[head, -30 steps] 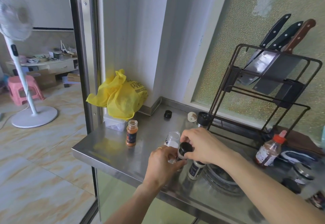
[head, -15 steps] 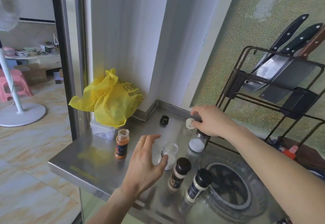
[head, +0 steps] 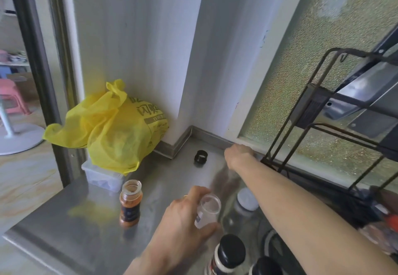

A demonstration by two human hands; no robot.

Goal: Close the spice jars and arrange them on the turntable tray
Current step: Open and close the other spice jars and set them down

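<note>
My left hand (head: 185, 220) grips a clear open jar (head: 208, 210) near the middle of the steel counter (head: 64, 220). My right hand (head: 238, 156) reaches to the back by the wall, fingers curled down over the spot where the white cap lay; the cap itself is hidden. A loose black cap (head: 201, 156) lies just left of that hand. An open orange spice jar (head: 130, 203) stands to the left. A white-topped jar (head: 247, 199) stands beside my right forearm. Two black-capped jars (head: 230, 253) stand at the bottom edge, beside the turntable tray's dark rim (head: 267, 237).
A yellow plastic bag (head: 112, 128) sits on a clear lidded box (head: 101, 177) at the counter's back left corner. A dark wire knife rack (head: 323, 123) rises at the right by the frosted window. The counter's left edge drops to the tiled floor.
My left hand has closed round the clear jar it was reaching for. My right hand has curled over the white cap at the back. The view has moved closer and to the right.
</note>
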